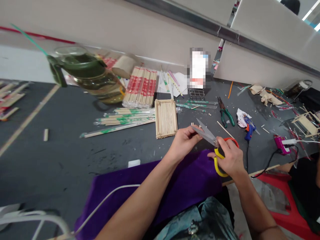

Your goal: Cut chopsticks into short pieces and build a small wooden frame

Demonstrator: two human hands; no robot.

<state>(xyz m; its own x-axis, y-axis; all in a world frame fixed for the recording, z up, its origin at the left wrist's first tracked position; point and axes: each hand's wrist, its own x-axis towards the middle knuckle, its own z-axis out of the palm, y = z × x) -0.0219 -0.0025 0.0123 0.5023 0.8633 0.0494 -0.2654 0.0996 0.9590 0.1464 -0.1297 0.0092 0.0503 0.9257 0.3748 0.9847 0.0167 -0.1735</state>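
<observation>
My right hand [231, 158] grips a pair of scissors [206, 133] by the red and yellow handles, with the blades spread apart. Beside the blades is my left hand [186, 141], its fingers pinched together at the tips; whatever they hold is too small or hidden to make out. One blade passes close to those fingertips. Just beyond my left hand lies a small rectangular tray-like piece built of wooden sticks [166, 118], with a raised edge. Tiny stick bits [196, 124] lie behind the blades. Under my forearms is a purple cloth [140, 193].
Wrapped chopsticks [125, 118] and a red-marked bundle [141, 86] lie left of a blurred phone [198, 68]. A green-lidded jug [92, 76] stands behind. To the right are green-handled pliers [225, 113], a blue glue gun [249, 131] and a pink power block [282, 145]. Another person sits far right.
</observation>
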